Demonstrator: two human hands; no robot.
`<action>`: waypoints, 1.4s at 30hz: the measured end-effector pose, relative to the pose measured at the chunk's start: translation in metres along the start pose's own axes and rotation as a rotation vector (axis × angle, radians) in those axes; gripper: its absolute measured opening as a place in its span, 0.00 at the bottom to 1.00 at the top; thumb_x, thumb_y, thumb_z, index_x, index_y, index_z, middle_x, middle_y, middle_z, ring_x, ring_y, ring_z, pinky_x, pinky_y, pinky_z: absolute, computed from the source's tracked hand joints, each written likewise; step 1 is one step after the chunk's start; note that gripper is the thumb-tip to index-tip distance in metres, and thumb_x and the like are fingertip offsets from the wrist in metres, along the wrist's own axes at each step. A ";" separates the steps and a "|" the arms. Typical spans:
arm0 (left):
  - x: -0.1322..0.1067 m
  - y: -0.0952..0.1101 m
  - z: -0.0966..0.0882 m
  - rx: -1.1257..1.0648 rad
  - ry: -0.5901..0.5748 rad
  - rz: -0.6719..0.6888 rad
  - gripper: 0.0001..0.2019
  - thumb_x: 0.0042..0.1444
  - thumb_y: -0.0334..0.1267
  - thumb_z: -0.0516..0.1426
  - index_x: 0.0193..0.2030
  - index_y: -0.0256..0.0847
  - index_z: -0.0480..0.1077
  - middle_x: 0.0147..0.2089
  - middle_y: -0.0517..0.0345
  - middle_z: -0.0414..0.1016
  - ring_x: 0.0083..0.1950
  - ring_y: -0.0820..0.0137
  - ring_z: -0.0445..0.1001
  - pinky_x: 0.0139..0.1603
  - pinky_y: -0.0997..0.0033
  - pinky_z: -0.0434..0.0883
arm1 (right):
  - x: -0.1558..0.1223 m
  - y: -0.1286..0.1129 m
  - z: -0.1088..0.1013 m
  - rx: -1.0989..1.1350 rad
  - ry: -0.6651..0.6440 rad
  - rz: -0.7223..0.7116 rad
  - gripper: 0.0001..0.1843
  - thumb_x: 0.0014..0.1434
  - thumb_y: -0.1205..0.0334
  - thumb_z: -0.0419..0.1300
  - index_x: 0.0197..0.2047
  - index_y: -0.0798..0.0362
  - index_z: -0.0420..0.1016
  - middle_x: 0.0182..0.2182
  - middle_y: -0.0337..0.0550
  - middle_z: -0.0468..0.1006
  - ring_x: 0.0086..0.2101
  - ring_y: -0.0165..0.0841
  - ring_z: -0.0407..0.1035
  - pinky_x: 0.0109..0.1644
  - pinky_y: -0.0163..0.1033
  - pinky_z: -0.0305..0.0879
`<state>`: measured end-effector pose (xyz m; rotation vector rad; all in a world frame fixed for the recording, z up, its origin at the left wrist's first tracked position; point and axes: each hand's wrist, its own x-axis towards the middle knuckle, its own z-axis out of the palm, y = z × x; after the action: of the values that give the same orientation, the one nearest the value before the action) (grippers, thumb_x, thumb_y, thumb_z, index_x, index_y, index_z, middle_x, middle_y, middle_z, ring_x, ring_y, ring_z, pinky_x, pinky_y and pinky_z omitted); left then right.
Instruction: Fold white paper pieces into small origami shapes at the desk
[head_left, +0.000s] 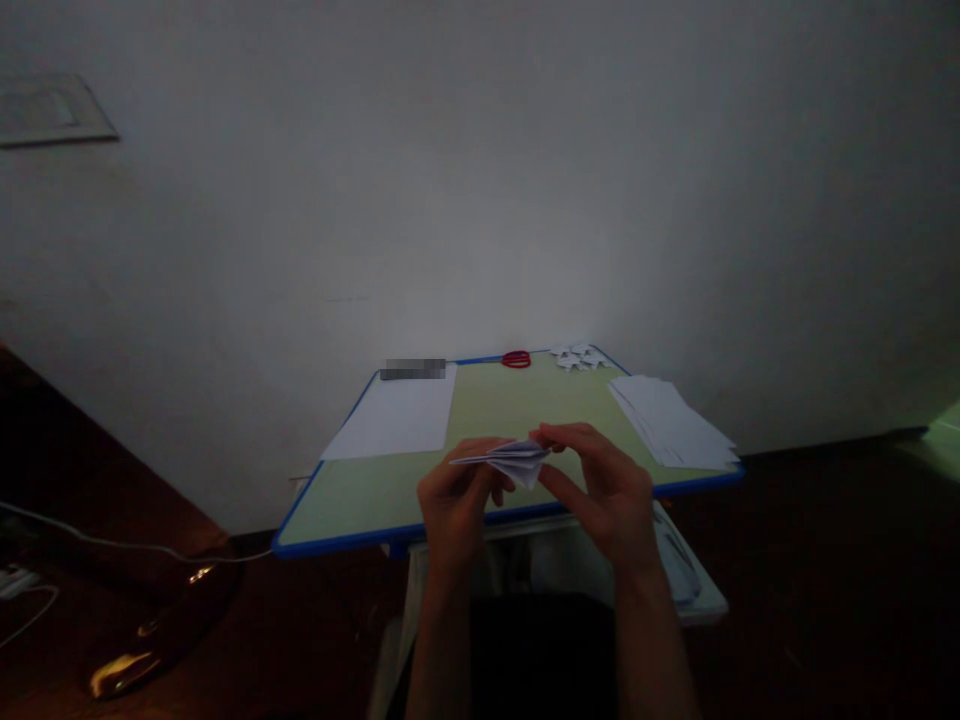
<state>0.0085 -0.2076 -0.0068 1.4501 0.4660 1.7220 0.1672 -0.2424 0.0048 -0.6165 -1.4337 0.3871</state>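
Observation:
Both my hands hold a partly folded white paper piece (512, 459) just above the near edge of a small green table (480, 410) with a blue rim. My left hand (456, 500) grips the paper's left side from below, fingers curled round it. My right hand (600, 485) pinches its right end between thumb and fingers. The paper has several layered flaps and points downward.
On the table lie a white sheet (397, 415) at the left, a stack of white sheets (671, 420) at the right, a red ring (516, 359) and several small folded paper pieces (577, 356) at the back. A white wall stands behind. Cables run over the dark floor at left.

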 end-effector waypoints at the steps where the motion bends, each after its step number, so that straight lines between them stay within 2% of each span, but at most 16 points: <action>1: 0.000 0.000 0.000 -0.006 -0.007 -0.003 0.05 0.62 0.36 0.65 0.42 0.42 0.84 0.39 0.52 0.82 0.28 0.76 0.74 0.22 0.79 0.67 | 0.001 0.001 0.000 -0.009 0.000 0.003 0.20 0.63 0.71 0.67 0.54 0.38 0.81 0.46 0.39 0.82 0.46 0.36 0.76 0.51 0.45 0.71; 4: 0.000 0.000 -0.001 0.021 -0.044 -0.013 0.06 0.62 0.35 0.65 0.44 0.43 0.84 0.42 0.51 0.82 0.28 0.76 0.74 0.23 0.79 0.69 | 0.002 0.005 -0.002 -0.038 0.012 0.003 0.14 0.64 0.70 0.67 0.47 0.40 0.83 0.41 0.38 0.82 0.42 0.34 0.76 0.46 0.42 0.71; 9: -0.001 0.003 -0.005 0.058 -0.023 -0.019 0.12 0.63 0.36 0.64 0.52 0.45 0.81 0.51 0.48 0.82 0.31 0.74 0.76 0.24 0.77 0.72 | 0.001 0.007 -0.004 -0.064 0.066 -0.010 0.13 0.64 0.70 0.67 0.46 0.40 0.84 0.40 0.39 0.82 0.42 0.35 0.76 0.45 0.42 0.71; 13: 0.001 0.008 -0.007 0.080 0.044 0.065 0.09 0.60 0.34 0.67 0.47 0.45 0.82 0.45 0.53 0.81 0.30 0.75 0.75 0.22 0.79 0.72 | 0.001 0.006 -0.005 -0.082 0.065 0.012 0.13 0.64 0.69 0.67 0.46 0.40 0.84 0.41 0.40 0.82 0.42 0.36 0.76 0.46 0.43 0.71; 16: 0.002 0.010 -0.007 0.078 0.030 0.111 0.06 0.59 0.31 0.67 0.42 0.44 0.82 0.42 0.55 0.79 0.30 0.75 0.75 0.22 0.79 0.71 | 0.002 0.006 -0.006 -0.110 0.061 0.003 0.13 0.64 0.69 0.67 0.46 0.40 0.85 0.40 0.40 0.82 0.42 0.36 0.76 0.45 0.44 0.71; 27: 0.005 0.009 -0.011 0.109 0.000 0.122 0.05 0.59 0.29 0.66 0.39 0.43 0.82 0.40 0.54 0.81 0.33 0.73 0.76 0.23 0.79 0.70 | 0.003 0.006 -0.013 -0.148 0.005 -0.029 0.18 0.63 0.72 0.67 0.48 0.38 0.86 0.39 0.39 0.82 0.39 0.33 0.76 0.42 0.40 0.73; 31: 0.006 0.010 -0.009 0.130 0.036 0.079 0.02 0.59 0.33 0.67 0.40 0.42 0.81 0.41 0.54 0.80 0.32 0.73 0.76 0.24 0.78 0.72 | 0.004 0.004 -0.011 -0.161 -0.008 -0.011 0.15 0.63 0.70 0.68 0.47 0.39 0.86 0.39 0.40 0.82 0.39 0.35 0.77 0.42 0.41 0.74; 36: 0.010 0.005 -0.001 0.129 0.203 -0.075 0.16 0.61 0.43 0.66 0.54 0.42 0.75 0.45 0.53 0.79 0.31 0.74 0.76 0.23 0.78 0.74 | 0.006 0.007 -0.002 -0.194 0.073 0.011 0.13 0.63 0.69 0.68 0.45 0.41 0.86 0.39 0.40 0.83 0.41 0.35 0.78 0.45 0.42 0.74; 39: 0.012 0.000 0.001 0.070 0.187 -0.219 0.19 0.64 0.51 0.61 0.52 0.37 0.76 0.42 0.51 0.78 0.32 0.71 0.77 0.23 0.76 0.76 | 0.007 0.014 0.003 -0.218 0.115 0.022 0.11 0.64 0.68 0.67 0.45 0.42 0.86 0.40 0.41 0.83 0.41 0.35 0.77 0.46 0.43 0.74; 42: 0.012 0.000 0.002 0.025 0.162 -0.278 0.22 0.63 0.52 0.61 0.53 0.35 0.76 0.42 0.48 0.78 0.34 0.69 0.79 0.25 0.73 0.78 | 0.007 0.020 0.004 -0.215 0.106 0.042 0.10 0.64 0.68 0.66 0.45 0.43 0.86 0.39 0.42 0.83 0.41 0.36 0.78 0.46 0.43 0.74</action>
<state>0.0102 -0.1990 0.0008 1.2036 0.7416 1.6185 0.1666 -0.2220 -0.0019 -0.8300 -1.3718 0.2312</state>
